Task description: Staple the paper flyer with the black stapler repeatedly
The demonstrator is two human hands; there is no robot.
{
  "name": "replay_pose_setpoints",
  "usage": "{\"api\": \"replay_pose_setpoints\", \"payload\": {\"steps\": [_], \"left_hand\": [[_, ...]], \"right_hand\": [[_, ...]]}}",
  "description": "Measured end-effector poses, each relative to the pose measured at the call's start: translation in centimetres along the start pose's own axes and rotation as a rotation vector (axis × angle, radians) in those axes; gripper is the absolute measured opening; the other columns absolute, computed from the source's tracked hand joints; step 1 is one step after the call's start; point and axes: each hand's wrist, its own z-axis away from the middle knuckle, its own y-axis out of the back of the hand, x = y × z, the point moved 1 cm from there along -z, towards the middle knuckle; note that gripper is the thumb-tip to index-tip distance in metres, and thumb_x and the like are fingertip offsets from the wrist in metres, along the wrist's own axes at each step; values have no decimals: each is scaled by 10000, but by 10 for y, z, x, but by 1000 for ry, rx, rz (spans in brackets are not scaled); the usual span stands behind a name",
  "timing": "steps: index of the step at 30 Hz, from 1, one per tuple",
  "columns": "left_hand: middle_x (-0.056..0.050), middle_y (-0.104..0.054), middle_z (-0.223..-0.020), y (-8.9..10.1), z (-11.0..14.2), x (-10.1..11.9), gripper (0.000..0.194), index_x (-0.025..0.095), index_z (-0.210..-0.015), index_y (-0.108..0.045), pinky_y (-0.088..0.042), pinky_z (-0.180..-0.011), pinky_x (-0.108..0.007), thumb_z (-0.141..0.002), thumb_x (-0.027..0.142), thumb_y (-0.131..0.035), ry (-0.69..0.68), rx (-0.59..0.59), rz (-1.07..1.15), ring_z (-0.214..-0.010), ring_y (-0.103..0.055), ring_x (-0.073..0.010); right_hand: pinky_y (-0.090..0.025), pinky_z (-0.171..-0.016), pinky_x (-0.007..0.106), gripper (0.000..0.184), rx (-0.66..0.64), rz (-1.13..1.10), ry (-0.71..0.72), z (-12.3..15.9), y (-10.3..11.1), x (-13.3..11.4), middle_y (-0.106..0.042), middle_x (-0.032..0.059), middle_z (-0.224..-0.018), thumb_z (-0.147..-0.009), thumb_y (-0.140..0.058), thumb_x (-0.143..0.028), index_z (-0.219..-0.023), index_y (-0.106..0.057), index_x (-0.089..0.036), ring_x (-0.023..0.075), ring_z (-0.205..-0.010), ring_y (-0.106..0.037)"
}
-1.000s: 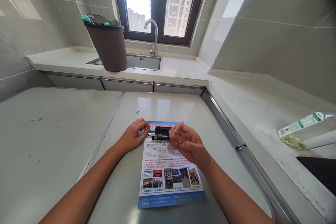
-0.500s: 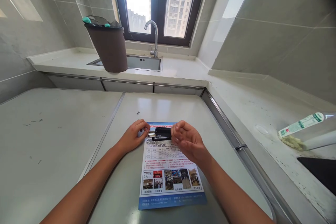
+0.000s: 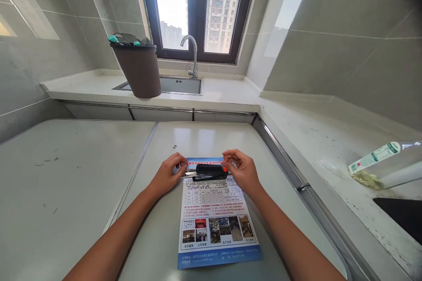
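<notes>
A black stapler (image 3: pixel 209 169) with a red patch at its right end lies crosswise over the upper part of a printed flyer (image 3: pixel 214 204). Its metal front part points left, toward my left hand (image 3: pixel 169 171). The thumb and forefinger of that hand are pinched together at the metal end. My right hand (image 3: pixel 243 171) is at the stapler's red end, fingers curved and thumb apart from the forefinger. Whether the right thumb touches the stapler is hard to tell. The flyer lies flat on the white tabletop (image 3: pixel 148 228), with tables of text and small photos.
Small metal bits (image 3: pixel 174 146) lie beyond my left hand, and more scraps (image 3: pixel 48 160) are scattered at left. A brown bin (image 3: pixel 141 70) stands at the sink (image 3: pixel 181 85) with its faucet (image 3: pixel 194 55). On the right counter (image 3: pixel 296 131) lies a clear bottle (image 3: pixel 379 164).
My right hand has shifted right and its fingers have spread, uncovering the stapler's red end. My left hand stays at the metal end. The view has tilted slightly.
</notes>
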Motion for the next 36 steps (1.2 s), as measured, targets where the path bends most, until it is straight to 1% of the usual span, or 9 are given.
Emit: {"api": "replay_pose_setpoints", "payload": {"steps": [5,8,11,17,19,22,25,27,36], "left_hand": [[-15,-604,-863,1,0,-5,155,201,-929,-642,-418,-722,-302,-986,284,-524,53,59,27,-775,-532,-169],[-18,-629,-863,1,-1,-11,193,197,-923,-647,-445,-757,-313,-987,340,-534,123,111,116,-785,-549,-174],[-30,-657,-887,-1,-2,-15,232,186,-960,-661,-510,-845,-348,-978,392,-556,215,129,393,-836,-620,-188],[-121,-718,-1145,-4,-4,-17,255,147,-1049,-676,-507,-1044,-390,-924,370,-678,422,169,910,-1118,-676,-255],[-159,-716,-1192,-3,-4,-15,270,124,-1092,-668,-499,-1065,-380,-946,350,-659,483,132,1055,-1145,-681,-265],[-217,-694,-1244,-1,-2,-12,387,85,-1153,-647,-508,-1063,-372,-996,431,-576,595,-39,1283,-1166,-684,-295],[-265,-654,-1305,1,-1,-10,546,45,-1218,-620,-517,-1053,-358,-1013,534,-489,658,-215,1433,-1199,-667,-320],[-284,-646,-1311,2,-1,-11,603,11,-1267,-598,-518,-1051,-339,-1025,544,-451,662,-260,1474,-1220,-654,-319],[-279,-664,-1287,3,1,-21,436,-17,-1274,-587,-553,-1007,-295,-1070,333,-428,713,-262,1552,-1250,-636,-295]], "right_hand": [[-534,-921,412,206,-71,239,140,3,-1,-1,-743,55,-1024,-993,-577,-331,-1122,-722,-266,234,-982,-674],[-504,-988,448,404,-206,369,148,4,-6,-1,-700,80,-1192,-903,-722,-346,-1294,-649,-276,265,-1151,-595],[-494,-995,467,613,-296,438,106,7,-15,3,-686,92,-1225,-806,-822,-287,-1374,-593,-260,277,-1173,-586],[-525,-881,434,341,-221,365,159,10,-23,0,-747,53,-1031,-796,-785,-161,-1119,-732,-255,257,-965,-669],[-535,-849,422,323,-138,322,218,10,-19,-5,-743,48,-1011,-815,-774,-180,-1121,-731,-273,255,-949,-659],[-520,-876,447,306,-22,352,399,11,-13,-11,-740,42,-1067,-882,-692,-169,-1147,-727,-319,259,-984,-639],[-470,-903,462,374,-50,504,631,14,-12,-15,-749,19,-1095,-923,-590,-101,-1157,-726,-358,247,-999,-640],[-435,-927,460,402,-97,602,715,18,-13,-17,-757,4,-1097,-937,-554,-74,-1156,-721,-368,230,-1008,-652],[-408,-1049,447,362,-251,703,657,25,-17,-16,-732,-40,-1209,-985,-604,-129,-1191,-682,-416,207,-1115,-666]]}}
